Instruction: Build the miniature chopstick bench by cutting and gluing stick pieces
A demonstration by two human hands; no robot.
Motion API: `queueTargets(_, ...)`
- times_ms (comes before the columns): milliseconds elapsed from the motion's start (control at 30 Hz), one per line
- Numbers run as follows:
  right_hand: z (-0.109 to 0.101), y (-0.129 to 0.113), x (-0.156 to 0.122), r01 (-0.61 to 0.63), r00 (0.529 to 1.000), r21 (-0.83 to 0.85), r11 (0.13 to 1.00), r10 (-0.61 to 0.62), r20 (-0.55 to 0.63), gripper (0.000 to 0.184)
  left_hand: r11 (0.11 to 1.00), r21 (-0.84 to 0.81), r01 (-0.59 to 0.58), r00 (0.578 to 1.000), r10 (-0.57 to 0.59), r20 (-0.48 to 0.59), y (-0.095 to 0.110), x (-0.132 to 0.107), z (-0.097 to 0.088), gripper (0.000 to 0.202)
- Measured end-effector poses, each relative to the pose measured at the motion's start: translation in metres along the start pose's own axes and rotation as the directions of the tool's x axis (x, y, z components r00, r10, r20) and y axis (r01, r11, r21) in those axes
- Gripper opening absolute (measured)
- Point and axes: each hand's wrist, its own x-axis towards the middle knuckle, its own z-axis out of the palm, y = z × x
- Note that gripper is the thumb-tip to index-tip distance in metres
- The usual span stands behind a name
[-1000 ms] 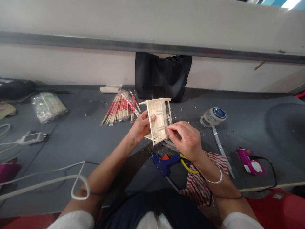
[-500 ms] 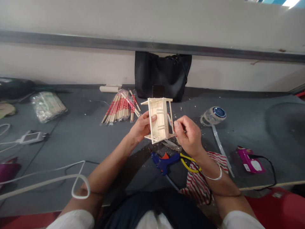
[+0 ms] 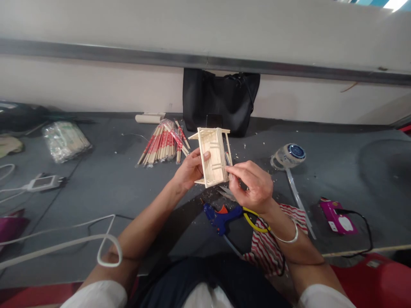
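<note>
A small model built of pale wooden sticks point(image 3: 212, 162), like a little piece of furniture with a slatted panel and thin posts, is held up above the table. My left hand point(image 3: 192, 167) grips it from the left, thumb on the slatted face and fingers behind. At the model's lower right edge is my right hand point(image 3: 252, 184), its forefinger and thumb brought close together against the sticks. Whatever is between those fingertips is too small to make out. Below lie a blue glue gun point(image 3: 223, 217), yellow-handled pliers point(image 3: 253, 219) and a partly hidden metal blade point(image 3: 226, 193).
Red-wrapped chopsticks point(image 3: 160, 145) and a plastic-wrapped bundle point(image 3: 66, 141) lie to the left. A black bag point(image 3: 220, 100) leans on the wall. At right are a clear jar point(image 3: 287, 156), glue sticks point(image 3: 298, 199), a purple box point(image 3: 338, 217) and striped cloth point(image 3: 268, 248). White cables point(image 3: 80, 239) cross the left.
My right hand has moved left onto the model's edge, its forefinger now stretched further forward. The model has shifted up slightly and tilted a little in my left hand.
</note>
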Motion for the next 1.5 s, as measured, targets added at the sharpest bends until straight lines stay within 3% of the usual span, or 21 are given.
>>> queueTargets(400,0.004,0.002,0.001,0.108,0.994,-0.113,0.988,-0.109,-0.001,0.021,1.0,0.0,-0.007,1.0,0.007,-0.014,0.0,0.0,0.0,0.046)
queueTargets(600,0.003,0.001,0.0,0.028,0.999,-0.067,0.997,-0.03,-0.034,0.025,1.0,-0.012,-0.007,1.0,0.007,0.002,0.0,0.0,-0.001,0.044)
queueTargets(933,0.003,0.003,-0.001,0.058,0.998,-0.055,0.997,-0.058,0.013,0.027,1.0,0.005,0.0,1.0,-0.001,0.018,-0.001,0.0,-0.002,0.047)
queueTargets(1300,0.003,0.007,-0.003,-0.193,0.98,-0.056,0.98,0.19,-0.062,0.018,0.995,0.085,0.046,0.998,-0.05,0.048,-0.002,-0.004,0.005,0.05)
queueTargets(1500,0.002,0.006,-0.002,-0.207,0.978,-0.018,0.978,0.206,-0.042,0.015,0.995,0.097,-0.003,1.0,0.002,0.007,-0.005,-0.007,0.008,0.042)
